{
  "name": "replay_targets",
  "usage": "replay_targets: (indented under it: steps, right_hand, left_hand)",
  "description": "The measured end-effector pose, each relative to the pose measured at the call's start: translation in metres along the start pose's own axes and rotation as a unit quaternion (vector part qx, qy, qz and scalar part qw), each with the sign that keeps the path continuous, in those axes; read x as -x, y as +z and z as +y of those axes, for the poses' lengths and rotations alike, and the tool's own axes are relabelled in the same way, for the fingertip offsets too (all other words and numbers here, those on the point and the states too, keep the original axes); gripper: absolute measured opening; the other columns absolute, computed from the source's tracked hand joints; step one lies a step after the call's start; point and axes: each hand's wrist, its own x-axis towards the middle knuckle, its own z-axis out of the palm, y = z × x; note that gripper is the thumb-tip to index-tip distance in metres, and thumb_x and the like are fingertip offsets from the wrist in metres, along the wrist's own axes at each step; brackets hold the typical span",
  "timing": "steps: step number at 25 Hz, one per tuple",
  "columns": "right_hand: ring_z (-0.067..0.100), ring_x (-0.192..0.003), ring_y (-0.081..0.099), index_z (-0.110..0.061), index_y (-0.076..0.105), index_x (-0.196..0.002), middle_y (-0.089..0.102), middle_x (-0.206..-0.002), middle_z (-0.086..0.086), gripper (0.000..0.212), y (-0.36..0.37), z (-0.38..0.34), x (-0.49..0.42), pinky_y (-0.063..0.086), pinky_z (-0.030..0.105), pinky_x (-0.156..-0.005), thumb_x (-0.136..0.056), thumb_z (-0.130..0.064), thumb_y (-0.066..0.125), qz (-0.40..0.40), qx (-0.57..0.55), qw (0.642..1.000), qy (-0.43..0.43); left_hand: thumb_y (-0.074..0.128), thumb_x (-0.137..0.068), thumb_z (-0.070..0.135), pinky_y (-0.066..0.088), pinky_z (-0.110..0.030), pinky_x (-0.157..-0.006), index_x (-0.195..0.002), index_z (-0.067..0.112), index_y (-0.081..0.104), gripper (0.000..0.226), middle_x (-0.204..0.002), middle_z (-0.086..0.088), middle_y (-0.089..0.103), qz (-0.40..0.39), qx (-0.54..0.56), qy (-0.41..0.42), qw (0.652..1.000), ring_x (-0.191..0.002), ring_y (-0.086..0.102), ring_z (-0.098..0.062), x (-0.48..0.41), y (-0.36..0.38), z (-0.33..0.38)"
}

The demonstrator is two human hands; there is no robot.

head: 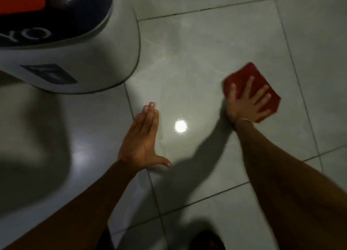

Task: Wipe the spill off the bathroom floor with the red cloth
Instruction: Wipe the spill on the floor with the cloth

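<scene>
I press my right hand (247, 101), fingers (262, 99) spread flat, on the folded red cloth (261, 77), sweeping toward the glossy wet patch (180, 107) on the pale tiled floor (206, 39), my flat, empty left hand (140, 142) bracing.

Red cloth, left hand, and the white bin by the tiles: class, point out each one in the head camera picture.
red cloth (249, 71): head view, on its bare far corner.
left hand (139, 137): head view, on the back of the hand, flat on the floor.
white bin (105, 58): head view, on its curved side wall.

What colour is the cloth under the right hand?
Dark red, plain with no visible pattern. The cloth lies flat under the right hand, seen in the head view.
</scene>
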Motion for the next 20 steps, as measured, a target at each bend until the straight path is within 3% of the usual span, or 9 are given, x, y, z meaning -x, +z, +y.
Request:
replay_targets:
  steps: [3,5,7,9,11,13,16,18,20]
  right_hand:
    - [0.038,-0.171,0.001,-0.043,0.013,-0.174,0.003,-0.185,0.011,0.079,0.028,-0.024,0.071,0.0,0.073,-0.132,-0.104,-0.075,0.031,-0.017,0.049,0.969,-0.243]
    - [0.037,-0.172,0.002,-0.044,0.014,-0.173,0.003,-0.185,0.009,0.081,0.036,0.05,0.135,0.006,0.074,-0.131,-0.103,-0.079,0.032,-0.058,0.093,0.913,-0.394]
    - [0.036,-0.171,0.005,-0.047,0.015,-0.172,0.003,-0.185,0.008,0.08,0.011,0.131,0.137,0.013,0.074,-0.13,-0.101,-0.079,0.034,-0.063,0.114,0.929,-0.346]
    - [0.038,-0.171,0.003,-0.047,0.009,-0.172,0.0,-0.185,0.01,0.081,-0.015,0.162,0.076,0.01,0.073,-0.131,-0.099,-0.077,0.03,-0.071,0.085,0.974,-0.197]
    - [0.038,-0.171,-0.007,-0.046,-0.001,-0.173,-0.009,-0.185,0.01,0.078,-0.031,0.124,-0.005,0.002,0.074,-0.132,-0.104,-0.075,0.023,-0.04,0.013,0.998,-0.037]
    - [0.038,-0.171,-0.009,-0.045,-0.001,-0.173,-0.01,-0.185,0.011,0.077,-0.025,0.042,-0.052,-0.001,0.074,-0.131,-0.107,-0.073,0.026,-0.011,-0.033,0.999,0.03]
    - [0.036,-0.172,-0.001,-0.045,0.012,-0.173,0.0,-0.185,0.01,0.077,0.015,-0.04,0.0,0.001,0.071,-0.132,-0.105,-0.075,0.031,0.0,0.007,0.981,-0.193]
    - [0.035,-0.172,0.002,-0.045,0.014,-0.173,0.003,-0.185,0.008,0.078,0.032,-0.009,0.071,0.005,0.072,-0.132,-0.103,-0.078,0.028,-0.04,0.059,0.914,-0.399]
    - [0.034,-0.172,0.005,-0.047,0.016,-0.172,0.004,-0.186,0.006,0.079,0.021,0.059,0.091,0.013,0.071,-0.131,-0.102,-0.079,0.033,-0.039,0.09,0.905,-0.414]
  left_hand:
    - [0.054,-0.044,0.106,0.016,-0.054,-0.134,-0.166,-0.001,0.006,0.17,-0.178,-0.02,-0.005,0.013,0.005,0.005,1.0,-0.167,-0.001,-0.037,-0.008,0.001,0.004]
    - [0.053,-0.044,0.107,0.02,-0.058,-0.133,-0.166,-0.002,0.005,0.171,-0.178,-0.021,-0.004,0.014,0.012,0.008,1.0,-0.167,0.0,-0.038,-0.015,-0.002,0.007]
    - [0.048,-0.044,0.11,0.02,-0.059,-0.132,-0.166,-0.002,0.004,0.172,-0.178,-0.02,-0.005,0.019,0.016,0.01,1.0,-0.167,-0.001,-0.039,-0.022,-0.005,0.008]
    - [0.043,-0.044,0.112,0.019,-0.059,-0.132,-0.166,-0.002,0.005,0.172,-0.178,-0.02,-0.004,0.023,0.01,0.017,1.0,-0.167,-0.001,-0.039,-0.027,-0.002,0.006]
    - [0.044,-0.045,0.112,0.02,-0.059,-0.132,-0.166,-0.003,0.007,0.171,-0.178,-0.021,0.0,0.042,0.013,0.026,0.999,-0.167,0.002,-0.039,-0.029,0.004,0.003]
    - [0.046,-0.047,0.111,0.02,-0.058,-0.132,-0.166,-0.002,0.009,0.168,-0.179,-0.019,0.002,0.044,0.012,0.027,0.999,-0.167,0.005,-0.038,-0.027,0.007,0.004]
    - [0.047,-0.052,0.109,0.021,-0.056,-0.132,-0.167,0.0,0.009,0.162,-0.179,-0.017,0.001,0.049,0.015,0.005,0.999,-0.167,0.004,-0.034,-0.034,-0.001,0.008]
    - [0.048,-0.054,0.107,0.019,-0.055,-0.134,-0.167,0.001,0.004,0.162,-0.179,-0.017,-0.002,0.045,0.009,-0.009,0.999,-0.167,0.0,-0.034,-0.046,-0.011,0.011]
    - [0.048,-0.049,0.109,0.017,-0.054,-0.134,-0.168,0.003,0.0,0.166,-0.179,-0.015,-0.006,0.05,0.017,-0.019,0.998,-0.167,-0.004,-0.033,-0.06,-0.019,0.009]
